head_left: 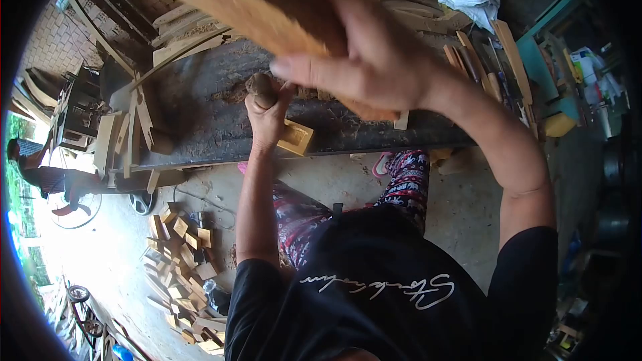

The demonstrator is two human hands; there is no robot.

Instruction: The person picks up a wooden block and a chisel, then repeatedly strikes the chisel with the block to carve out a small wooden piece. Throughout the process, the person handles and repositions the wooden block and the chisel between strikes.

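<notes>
Head view: wood held above the bench (194, 120).
Right hand (374, 70) clasps a blurred board (234, 10) over the bench; left hand (267, 120) is wrapped round a handle (263, 91) near its front edge, beside a block (295, 138).

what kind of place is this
Probably a woodworking shop: a pile of cut wood blocks on the floor, long boards at the right, and a dark workbench strewn with shavings.

A dark worktop (200, 120) runs beneath the hands (267, 113), a brick wall (63, 43) beyond to their left. Below, pale concrete floor (217, 174) extends leftward toward bright daylight; shadow darkens the room's right side.
</notes>
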